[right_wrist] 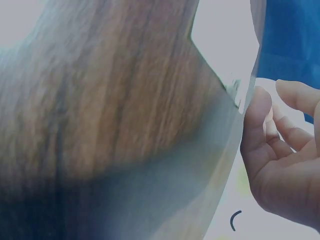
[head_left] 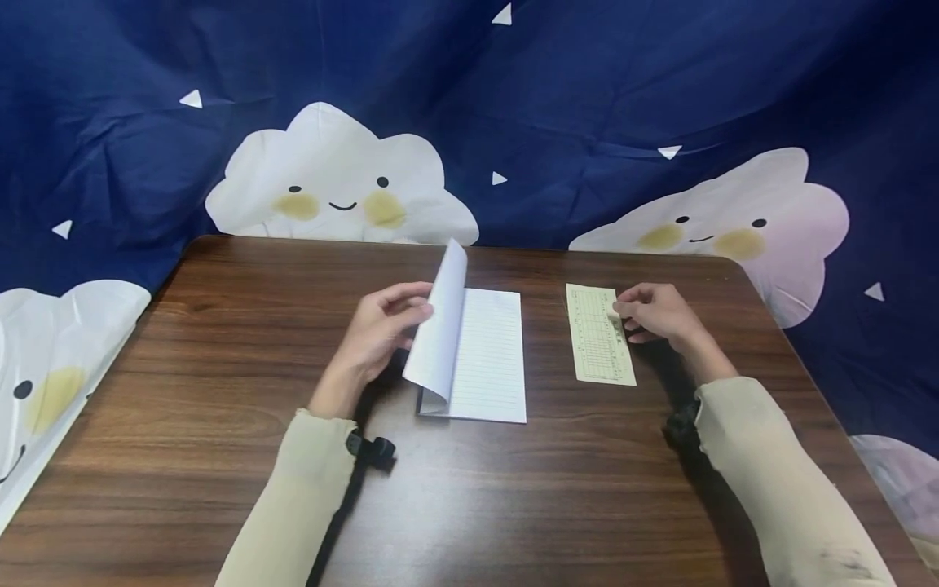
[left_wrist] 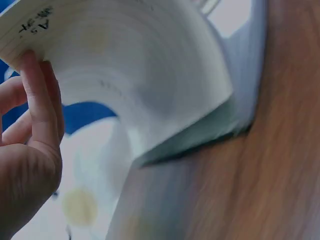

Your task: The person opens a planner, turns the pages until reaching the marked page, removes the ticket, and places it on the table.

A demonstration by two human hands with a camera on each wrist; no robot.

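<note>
A lined notebook (head_left: 487, 359) lies opened on the table, with a sheaf of white pages (head_left: 440, 326) standing up and curling to the left. My left hand (head_left: 379, 328) holds the outer edge of those pages between thumb and fingers. Handwritten dark marks show near the fingertips on the curved pages (left_wrist: 150, 65) in the left wrist view. To the right lies a pale yellow paper slip (head_left: 596, 338) printed with a grid. My right hand (head_left: 660, 314) is at its right edge, thumb tip overlapping the slip. In the right wrist view, a gap shows between thumb and forefinger.
The brown wooden table (head_left: 220, 391) extends around both papers. A dark blue curtain (head_left: 543, 106) with smiling white clouds hangs behind its back edge. Each wrist wears a black device, such as the left wrist's camera mount (head_left: 377, 452).
</note>
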